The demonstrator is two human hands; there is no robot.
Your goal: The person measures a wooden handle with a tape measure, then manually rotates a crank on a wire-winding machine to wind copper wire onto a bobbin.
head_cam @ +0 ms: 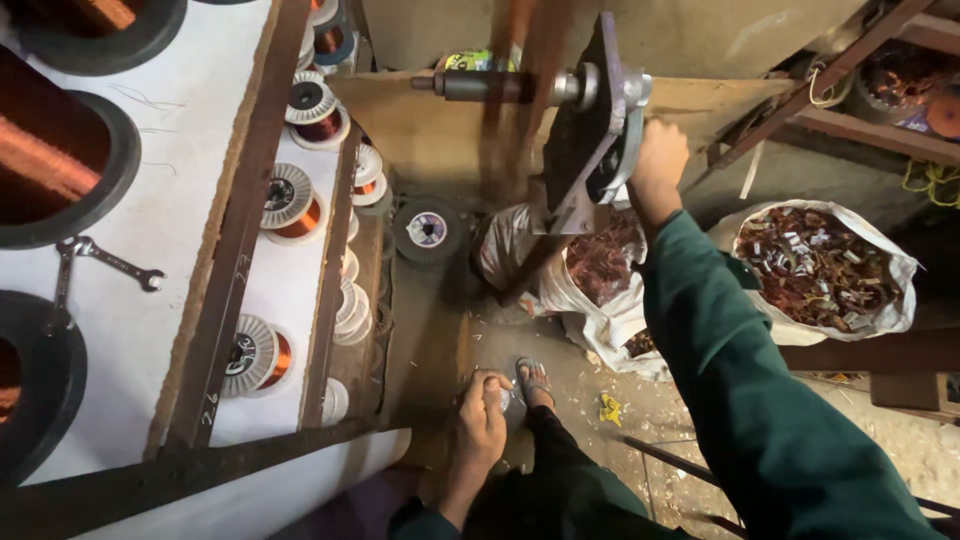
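right hand [657,152]: fingers wrapped on the winder crank [628,130]
spindle [490,84]: long axis runs left of crank, blurred
left hand [482,415]: far below crank, fingers pinching a small grey object [508,402]

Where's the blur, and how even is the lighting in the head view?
Head view: motion smear on the brownish part spinning on the winder shaft; the right hand on the crank is fairly sharp, as are the left hand, the spanner and the wire spools. The white bench sheet is bright, the lower corners are dark, and the straight edges bow from wide-angle distortion.
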